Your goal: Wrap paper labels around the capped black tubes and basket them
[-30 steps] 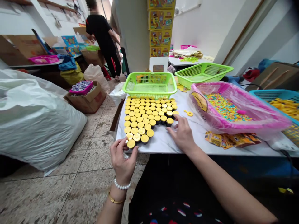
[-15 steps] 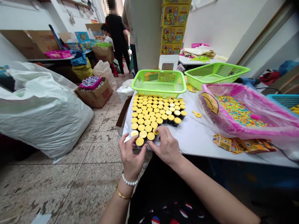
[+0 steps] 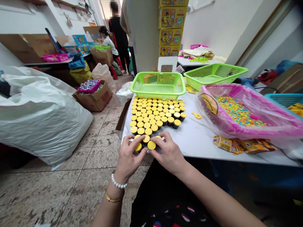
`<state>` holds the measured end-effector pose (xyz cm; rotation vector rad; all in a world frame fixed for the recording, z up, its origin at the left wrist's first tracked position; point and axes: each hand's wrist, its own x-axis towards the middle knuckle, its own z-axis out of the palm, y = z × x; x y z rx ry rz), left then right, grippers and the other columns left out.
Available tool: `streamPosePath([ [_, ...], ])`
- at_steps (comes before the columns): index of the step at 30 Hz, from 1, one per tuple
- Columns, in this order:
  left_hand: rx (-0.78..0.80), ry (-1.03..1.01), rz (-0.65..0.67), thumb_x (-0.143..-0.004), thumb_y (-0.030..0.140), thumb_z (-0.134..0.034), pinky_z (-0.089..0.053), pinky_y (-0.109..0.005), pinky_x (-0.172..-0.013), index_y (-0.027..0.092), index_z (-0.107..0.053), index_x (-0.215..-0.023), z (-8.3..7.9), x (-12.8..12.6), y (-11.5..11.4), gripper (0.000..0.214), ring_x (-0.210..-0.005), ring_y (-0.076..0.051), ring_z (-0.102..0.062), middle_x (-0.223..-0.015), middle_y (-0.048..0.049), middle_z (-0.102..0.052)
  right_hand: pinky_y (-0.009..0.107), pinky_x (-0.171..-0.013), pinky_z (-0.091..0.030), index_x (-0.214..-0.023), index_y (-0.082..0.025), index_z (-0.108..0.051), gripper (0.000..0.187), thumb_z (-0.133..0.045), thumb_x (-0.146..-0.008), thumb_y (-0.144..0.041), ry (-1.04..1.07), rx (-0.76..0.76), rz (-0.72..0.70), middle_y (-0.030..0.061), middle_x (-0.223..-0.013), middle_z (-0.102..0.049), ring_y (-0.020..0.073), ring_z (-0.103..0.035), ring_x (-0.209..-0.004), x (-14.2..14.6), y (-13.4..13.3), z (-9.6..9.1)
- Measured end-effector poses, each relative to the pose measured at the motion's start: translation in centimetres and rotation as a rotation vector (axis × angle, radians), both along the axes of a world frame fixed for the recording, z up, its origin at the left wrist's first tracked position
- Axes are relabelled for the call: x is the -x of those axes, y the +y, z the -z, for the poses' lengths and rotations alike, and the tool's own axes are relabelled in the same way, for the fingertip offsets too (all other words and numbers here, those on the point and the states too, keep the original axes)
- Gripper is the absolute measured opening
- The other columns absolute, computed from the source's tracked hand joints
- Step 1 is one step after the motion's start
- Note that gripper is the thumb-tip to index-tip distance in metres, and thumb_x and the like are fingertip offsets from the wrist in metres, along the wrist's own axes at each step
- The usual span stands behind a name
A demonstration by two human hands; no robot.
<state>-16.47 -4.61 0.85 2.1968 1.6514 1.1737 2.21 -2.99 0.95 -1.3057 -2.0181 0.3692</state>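
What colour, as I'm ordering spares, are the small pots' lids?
The lids are yellow, best seen in the head view, the only one.

Just the one cam here, worn on the person's head, looking forward and down across the worktop [image 3: 194, 135]. Pretty close in: left hand [image 3: 130, 156] and right hand [image 3: 170, 156] sit low-middle, floor [image 3: 92, 189] fills the lower left, and the far room runs along the top.
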Motion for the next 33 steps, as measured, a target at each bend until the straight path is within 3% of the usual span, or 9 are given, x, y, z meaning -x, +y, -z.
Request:
streamPosePath([
  [10,-0.025,0.038,-0.073,-0.086,0.027,-0.066,-0.056,-0.038,-0.084,0.021,-0.067,-0.117,-0.1,-1.3,0.2,0.032,-0.093,-0.022,-0.061,-0.102,-0.0077,-0.054,0.039,-0.08,-0.06,-0.113,-0.024,-0.065,0.028,-0.066,-0.085,-0.026,0.018,0.083,-0.048,0.0092,-0.112,-0.052,0.0213,-0.066,-0.089,-0.6,-0.5,-0.8],
  [16,-0.058,0.009,-0.066,-0.089,0.024,-0.064,-0.058,-0.034,-0.079,0.021,-0.066,-0.118,0.4,-5.5,-0.6,0.029,-0.089,-0.019,-0.063,-0.106,-0.0084,-0.054,0.039,-0.078,-0.06,-0.113,-0.025,-0.063,0.028,-0.066,-0.085,-0.028,-0.004,0.041,0.04,0.01,-0.114,-0.054,0.0219,-0.066,-0.085,-3.9,-2.1,-0.5],
  [22,-0.104,0.044,-0.007,-0.091,0.025,-0.061,-0.059,-0.036,-0.08,0.02,-0.054,-0.135,0.9,-10.8,2.6,0.044,-0.096,-0.022,-0.062,-0.112,-0.012,-0.054,0.043,-0.081,-0.06,-0.123,-0.022,-0.06,0.038,-0.064,-0.086,-0.029,-0.032,-0.07,0.235,0.0135,-0.115,-0.055,0.0275,-0.066,-0.093,-7.8,1.0,0.9],
  [27,-0.171,0.008,-0.071,-0.083,0.035,-0.073,-0.058,-0.044,-0.086,0.015,-0.05,-0.135,0.9,-11.7,3.5,0.06,-0.112,-0.03,-0.055,-0.123,-0.0174,-0.047,0.043,-0.084,-0.059,-0.137,-0.021,-0.049,0.06,-0.067,-0.08,-0.017,0.061,-0.05,0.254,0.0127,-0.117,-0.056,0.0228,-0.065,-0.082,-9.0,2.7,1.2],
  [30,-0.146,-0.046,-0.08,-0.08,0.039,-0.076,-0.059,-0.038,-0.075,0.014,-0.052,-0.125,1.2,-11.1,2.7,0.058,-0.094,-0.024,-0.06,-0.12,-0.0166,-0.046,0.043,-0.082,-0.059,-0.137,-0.021,-0.047,0.062,-0.07,-0.08,-0.021,0.148,-0.064,0.253,0.0126,-0.118,-0.055,0.0204,-0.064,-0.076,-9.1,2.3,1.4],
  [33,-0.135,-0.04,-0.113,-0.081,0.031,-0.075,-0.056,-0.033,-0.067,0.015,-0.053,-0.11,1.5,-10.9,2.7,0.04,-0.075,-0.017,-0.057,-0.102,-0.0093,-0.052,0.046,-0.088,-0.058,-0.134,-0.02,-0.047,0.061,-0.073,-0.079,-0.024,0.196,-0.088,0.277,0.0133,-0.117,-0.055,0.0259,-0.064,-0.091,-8.5,2.5,1.7],
])
